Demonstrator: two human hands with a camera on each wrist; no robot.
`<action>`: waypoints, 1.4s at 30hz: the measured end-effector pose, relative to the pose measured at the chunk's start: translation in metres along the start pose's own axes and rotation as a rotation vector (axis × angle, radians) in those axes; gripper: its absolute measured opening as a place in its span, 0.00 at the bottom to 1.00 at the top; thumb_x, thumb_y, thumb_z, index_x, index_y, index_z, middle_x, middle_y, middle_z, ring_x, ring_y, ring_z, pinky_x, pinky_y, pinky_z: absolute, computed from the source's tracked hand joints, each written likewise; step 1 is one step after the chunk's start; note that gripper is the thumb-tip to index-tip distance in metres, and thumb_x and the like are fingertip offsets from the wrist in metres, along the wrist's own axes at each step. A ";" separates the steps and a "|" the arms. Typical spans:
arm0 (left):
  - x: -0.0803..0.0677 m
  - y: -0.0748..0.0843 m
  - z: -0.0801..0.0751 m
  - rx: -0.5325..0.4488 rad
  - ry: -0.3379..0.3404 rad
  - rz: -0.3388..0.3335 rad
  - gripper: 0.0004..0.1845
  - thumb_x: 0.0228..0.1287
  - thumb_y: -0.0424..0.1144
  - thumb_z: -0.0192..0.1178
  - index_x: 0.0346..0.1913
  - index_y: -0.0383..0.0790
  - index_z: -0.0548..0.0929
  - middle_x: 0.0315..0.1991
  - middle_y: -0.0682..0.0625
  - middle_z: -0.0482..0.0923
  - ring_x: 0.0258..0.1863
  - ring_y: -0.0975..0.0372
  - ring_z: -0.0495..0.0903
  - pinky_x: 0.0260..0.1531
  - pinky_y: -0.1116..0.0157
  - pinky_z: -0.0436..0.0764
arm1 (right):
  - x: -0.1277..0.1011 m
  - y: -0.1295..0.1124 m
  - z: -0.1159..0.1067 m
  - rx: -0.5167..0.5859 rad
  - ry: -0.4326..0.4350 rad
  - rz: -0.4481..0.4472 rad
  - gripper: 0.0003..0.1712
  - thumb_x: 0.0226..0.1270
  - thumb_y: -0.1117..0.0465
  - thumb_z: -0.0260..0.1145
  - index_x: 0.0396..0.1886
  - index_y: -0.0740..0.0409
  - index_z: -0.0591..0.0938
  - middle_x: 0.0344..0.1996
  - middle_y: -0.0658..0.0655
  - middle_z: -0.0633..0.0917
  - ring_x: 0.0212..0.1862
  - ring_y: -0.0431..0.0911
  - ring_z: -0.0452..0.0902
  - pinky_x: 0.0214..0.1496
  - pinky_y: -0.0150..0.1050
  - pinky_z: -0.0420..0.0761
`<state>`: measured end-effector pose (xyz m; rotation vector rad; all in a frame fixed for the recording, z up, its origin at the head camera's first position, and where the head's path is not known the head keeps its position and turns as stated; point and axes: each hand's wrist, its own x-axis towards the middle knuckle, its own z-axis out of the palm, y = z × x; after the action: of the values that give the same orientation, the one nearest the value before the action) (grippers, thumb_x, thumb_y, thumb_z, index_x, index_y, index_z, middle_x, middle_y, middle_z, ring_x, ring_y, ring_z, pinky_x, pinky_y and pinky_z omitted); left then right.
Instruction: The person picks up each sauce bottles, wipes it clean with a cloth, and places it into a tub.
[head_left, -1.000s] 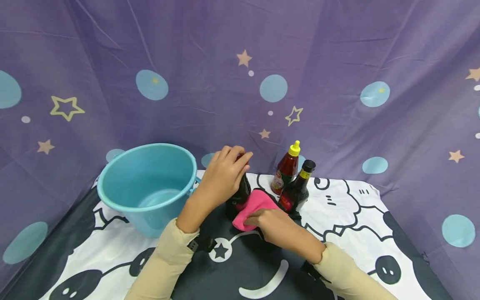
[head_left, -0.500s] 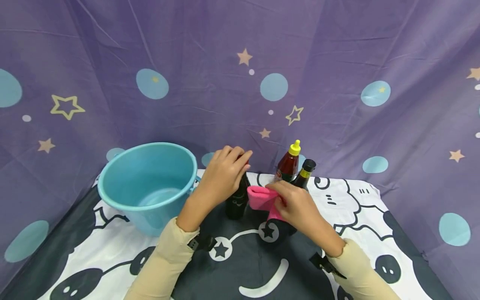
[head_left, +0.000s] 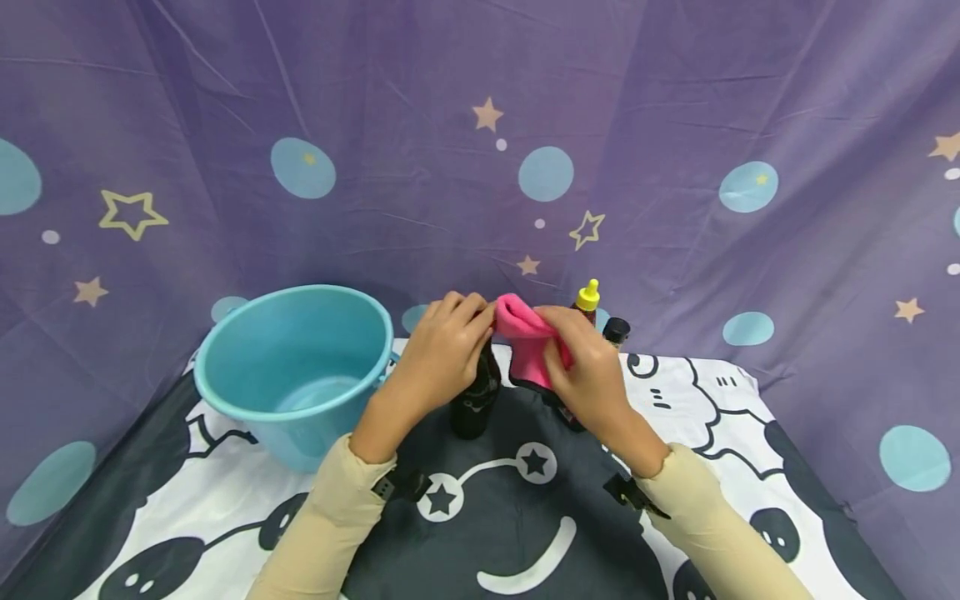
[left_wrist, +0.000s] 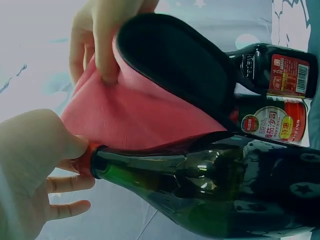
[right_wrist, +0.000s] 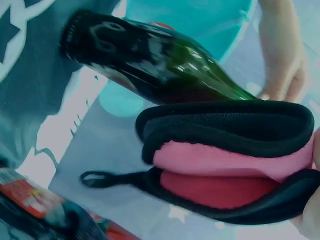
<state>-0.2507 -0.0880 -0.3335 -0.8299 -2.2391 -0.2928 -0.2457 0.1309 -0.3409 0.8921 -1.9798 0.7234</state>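
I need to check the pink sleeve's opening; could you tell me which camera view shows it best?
The right wrist view: the pink sleeve gapes there, black-rimmed. The left wrist view shows its side against the bottle; the head view only its pink outside.

I counted three bottles: one dark green bottle (head_left: 474, 400), one yellow-capped sauce bottle (head_left: 587, 297) and one black-capped sauce bottle (head_left: 615, 331). There was one pink sleeve (head_left: 527, 348) and one blue bucket (head_left: 296, 367).

Pink sleeve (head_left: 527, 348) with black lining | dark green bottle (head_left: 474, 398), red cap | light blue bucket (head_left: 294, 367) | purple backdrop (head_left: 675, 125), stars and blue dots | black-and-white cartoon tablecloth (head_left: 697, 408)
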 end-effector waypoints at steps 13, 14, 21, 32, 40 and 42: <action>0.004 -0.005 0.001 0.017 0.011 0.025 0.14 0.73 0.35 0.58 0.56 0.33 0.85 0.47 0.44 0.80 0.44 0.51 0.76 0.48 0.54 0.80 | 0.008 0.003 0.011 0.142 -0.201 0.004 0.32 0.54 0.70 0.75 0.61 0.63 0.78 0.57 0.60 0.83 0.56 0.51 0.82 0.53 0.47 0.85; 0.004 -0.005 0.001 0.023 0.015 0.027 0.14 0.73 0.35 0.59 0.56 0.33 0.85 0.47 0.44 0.80 0.44 0.51 0.76 0.48 0.54 0.80 | 0.009 0.001 0.011 0.128 -0.212 0.015 0.33 0.54 0.66 0.77 0.61 0.62 0.78 0.56 0.59 0.83 0.56 0.50 0.81 0.53 0.47 0.86; 0.006 -0.006 0.001 0.028 0.024 0.034 0.12 0.72 0.35 0.60 0.53 0.35 0.86 0.45 0.45 0.80 0.43 0.52 0.77 0.46 0.55 0.81 | 0.011 -0.010 0.018 -0.006 -0.158 0.011 0.28 0.56 0.67 0.77 0.57 0.63 0.78 0.52 0.61 0.84 0.44 0.51 0.84 0.43 0.45 0.88; 0.004 -0.006 -0.001 -0.075 0.005 0.038 0.17 0.68 0.30 0.61 0.58 0.37 0.85 0.46 0.45 0.81 0.42 0.53 0.76 0.46 0.57 0.81 | -0.007 -0.006 0.026 -0.076 0.011 -0.176 0.20 0.55 0.79 0.69 0.49 0.65 0.87 0.46 0.63 0.90 0.49 0.56 0.89 0.50 0.50 0.87; 0.002 -0.006 -0.002 -0.129 0.017 0.014 0.19 0.66 0.27 0.63 0.59 0.37 0.86 0.47 0.44 0.83 0.44 0.53 0.78 0.48 0.57 0.82 | -0.011 -0.001 0.027 -0.069 -0.004 -0.250 0.14 0.62 0.75 0.68 0.48 0.65 0.89 0.46 0.63 0.90 0.49 0.56 0.89 0.51 0.51 0.86; -0.001 -0.004 -0.001 -0.116 0.022 0.004 0.19 0.65 0.28 0.64 0.59 0.38 0.86 0.47 0.45 0.83 0.44 0.53 0.79 0.48 0.57 0.82 | -0.014 -0.001 0.027 -0.087 -0.027 -0.281 0.13 0.67 0.73 0.64 0.48 0.65 0.89 0.46 0.62 0.90 0.50 0.55 0.89 0.52 0.50 0.86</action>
<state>-0.2526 -0.0919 -0.3335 -0.8875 -2.2160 -0.4317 -0.2515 0.1145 -0.3656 1.1033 -1.8449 0.4633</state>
